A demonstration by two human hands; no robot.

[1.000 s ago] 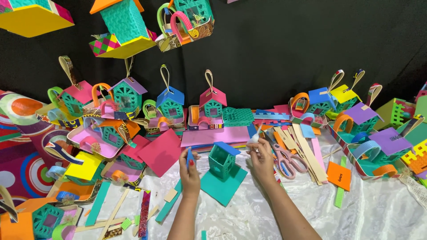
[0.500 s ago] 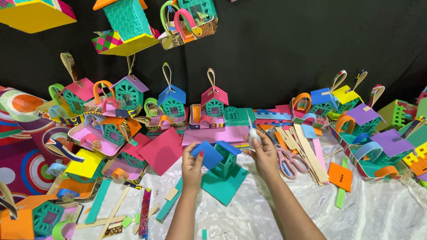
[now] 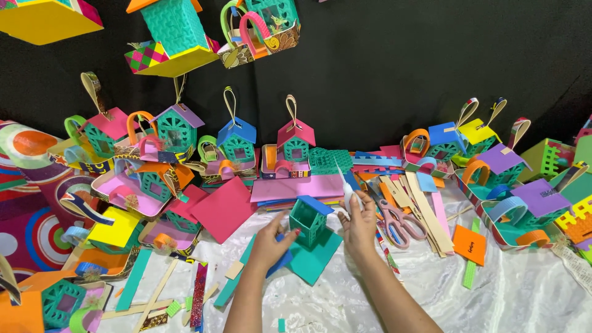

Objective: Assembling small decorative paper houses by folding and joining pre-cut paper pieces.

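while hands [image 3: 314, 237] flank teal house [image 3: 308, 220]

Both hands, left [image 3: 270, 242] and right [image 3: 359, 223], reach forward with fingers curled closed.

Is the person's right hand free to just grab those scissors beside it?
Probably not straight away: the right hand is holding a white glue bottle. The pink-handled scissors lie close beside it on the white cloth, uncovered.
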